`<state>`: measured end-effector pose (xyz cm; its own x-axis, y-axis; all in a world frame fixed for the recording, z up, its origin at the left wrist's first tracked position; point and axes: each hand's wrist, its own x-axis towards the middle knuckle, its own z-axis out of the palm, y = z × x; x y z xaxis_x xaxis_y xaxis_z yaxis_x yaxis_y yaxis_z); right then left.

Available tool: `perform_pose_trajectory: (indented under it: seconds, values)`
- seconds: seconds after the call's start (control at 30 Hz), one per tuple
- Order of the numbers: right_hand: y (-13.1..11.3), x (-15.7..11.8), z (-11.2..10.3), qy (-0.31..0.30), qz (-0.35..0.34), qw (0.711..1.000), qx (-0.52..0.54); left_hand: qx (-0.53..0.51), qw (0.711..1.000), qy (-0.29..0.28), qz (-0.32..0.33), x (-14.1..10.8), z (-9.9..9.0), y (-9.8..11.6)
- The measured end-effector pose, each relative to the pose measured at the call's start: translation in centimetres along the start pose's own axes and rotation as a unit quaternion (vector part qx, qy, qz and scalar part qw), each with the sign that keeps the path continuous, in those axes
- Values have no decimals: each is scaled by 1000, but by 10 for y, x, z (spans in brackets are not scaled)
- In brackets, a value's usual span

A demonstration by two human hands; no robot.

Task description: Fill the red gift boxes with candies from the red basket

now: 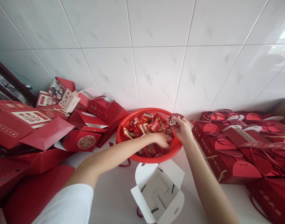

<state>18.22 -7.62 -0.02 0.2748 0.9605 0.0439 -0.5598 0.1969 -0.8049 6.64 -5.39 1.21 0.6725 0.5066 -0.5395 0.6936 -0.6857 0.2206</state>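
A red plastic basket point(120, 137) holds many small red wrapped packets point(142, 127). My left hand point(161, 141) reaches down among the packets at the basket's right side; its fingertips are partly hidden, so what they hold cannot be made out. Over the basket's right rim, my right hand point(183, 127) is closed on a small red packet point(175, 120) with pale lettering. In front of the basket stands an open box point(154, 193), white inside, with its flaps spread and no packets visible in it.
Red folded and open gift boxes point(32, 124) are piled at the left. Rows of red boxes with cord handles point(228, 155) stand at the right. A white tiled wall point(156, 77) rises behind the white tabletop point(109, 186).
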Motion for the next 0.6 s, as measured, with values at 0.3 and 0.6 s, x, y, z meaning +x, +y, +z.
perform_pose_trajectory:
  seconds: [0.3, 0.6]
  values:
    - [1, 2, -2, -4, -2, 1000, -1, -25, 999, -13, 43, 9, 3, -3]
    - [4, 5, -8, -44, -8, 999, 4, -32, 992, -48, 115, 8, 7, -6]
